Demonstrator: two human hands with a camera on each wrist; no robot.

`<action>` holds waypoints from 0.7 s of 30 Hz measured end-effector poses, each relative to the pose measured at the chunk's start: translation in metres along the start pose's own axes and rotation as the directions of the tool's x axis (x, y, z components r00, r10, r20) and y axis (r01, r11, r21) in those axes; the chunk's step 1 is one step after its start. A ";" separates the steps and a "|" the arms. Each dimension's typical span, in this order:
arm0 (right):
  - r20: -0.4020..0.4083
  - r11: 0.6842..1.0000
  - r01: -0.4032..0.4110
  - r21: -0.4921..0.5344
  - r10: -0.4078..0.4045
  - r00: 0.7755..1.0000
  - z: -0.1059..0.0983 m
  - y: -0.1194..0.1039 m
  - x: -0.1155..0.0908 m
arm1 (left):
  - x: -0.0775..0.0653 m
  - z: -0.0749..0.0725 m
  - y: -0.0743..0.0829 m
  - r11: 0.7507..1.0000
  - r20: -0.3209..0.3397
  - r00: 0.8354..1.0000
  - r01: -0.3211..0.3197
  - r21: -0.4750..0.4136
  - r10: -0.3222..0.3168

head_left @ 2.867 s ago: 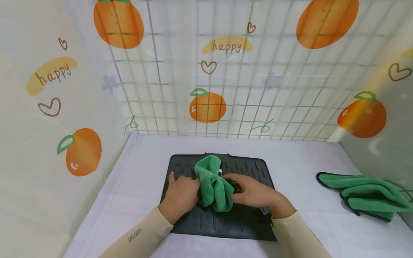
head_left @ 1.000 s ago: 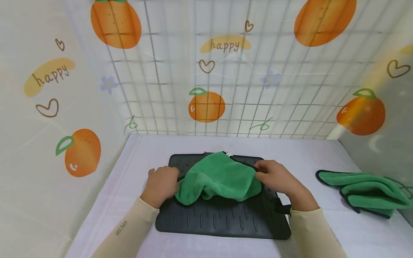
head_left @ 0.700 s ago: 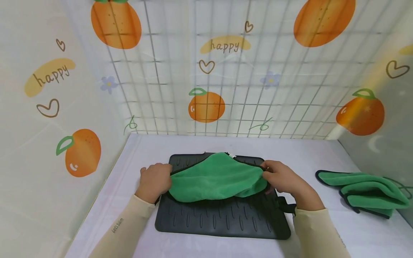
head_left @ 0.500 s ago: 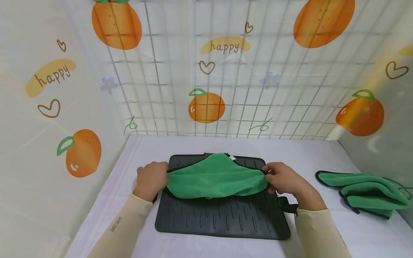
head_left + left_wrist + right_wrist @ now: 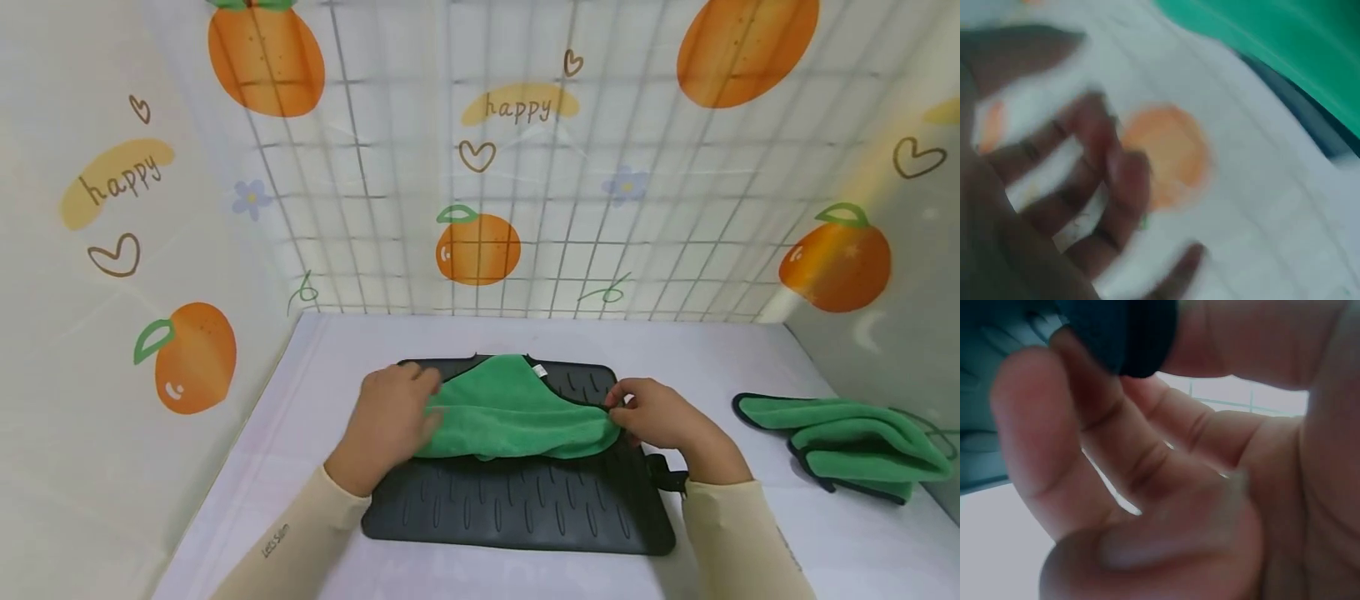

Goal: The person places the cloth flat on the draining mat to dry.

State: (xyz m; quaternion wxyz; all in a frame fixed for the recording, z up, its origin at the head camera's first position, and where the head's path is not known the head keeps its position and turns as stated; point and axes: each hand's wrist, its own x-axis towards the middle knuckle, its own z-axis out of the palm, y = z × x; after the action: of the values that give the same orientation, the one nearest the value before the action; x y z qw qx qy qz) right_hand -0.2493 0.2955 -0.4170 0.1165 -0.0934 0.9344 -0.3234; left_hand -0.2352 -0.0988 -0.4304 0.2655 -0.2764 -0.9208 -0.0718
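Mat (image 5: 517, 508): black, with raised ribs; lies on the white table (image 5: 300, 367). Its centre in the head view is the clock reference, 12 o'clock at the far edge.
Cloth (image 5: 517, 421): green, black-trimmed; spread across the 12 o'clock half of the mat, its peak reaching the far edge.
Tag (image 5: 541, 371): white; on the cloth's far trim, just past 12 o'clock.
Left hand (image 5: 388, 421): between 9 and 10 o'clock, in front of the cloth's left end; fingers loosely bent, gripping nothing. The left wrist view is blurred, with the cloth between 1 and 2 o'clock, apart from the fingers.
Right hand (image 5: 660, 417): between 2 and 3 o'clock; thumb and forefinger pinch the cloth's right end.
Sleeves (image 5: 738, 533): cream, at 4 and 8 o'clock; small lettering on the left one.
Second cloth (image 5: 862, 442): green, black-trimmed; lies folded on the table at 3 o'clock, well apart from the mat.
Backdrop (image 5: 405, 242): white, printed with oranges, hearts and "happy"; beyond 12 o'clock.
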 end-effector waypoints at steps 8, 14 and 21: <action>0.010 1.000 0.005 0.003 -0.006 1.000 -0.001 -0.003 -0.002 | -0.016 0.004 0.083 0.889 0.194 0.868 -0.448 -0.095 0.458; 0.016 1.000 0.005 -0.005 -0.005 1.000 0.000 -0.002 -0.002 | -0.026 0.016 0.091 0.939 0.219 0.922 -0.339 0.058 0.319; 0.013 1.000 0.010 -0.010 -0.010 1.000 0.001 -0.002 0.000 | -0.026 0.024 0.085 0.956 0.235 0.952 -0.239 0.168 0.196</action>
State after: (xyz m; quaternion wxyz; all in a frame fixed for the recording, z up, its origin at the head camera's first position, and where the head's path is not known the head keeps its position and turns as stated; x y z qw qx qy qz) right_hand -0.2491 0.2931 -0.4169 0.1203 -0.1005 0.9348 -0.3187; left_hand -0.1806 -0.0331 -0.4656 0.1963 -0.3555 -0.9105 0.0788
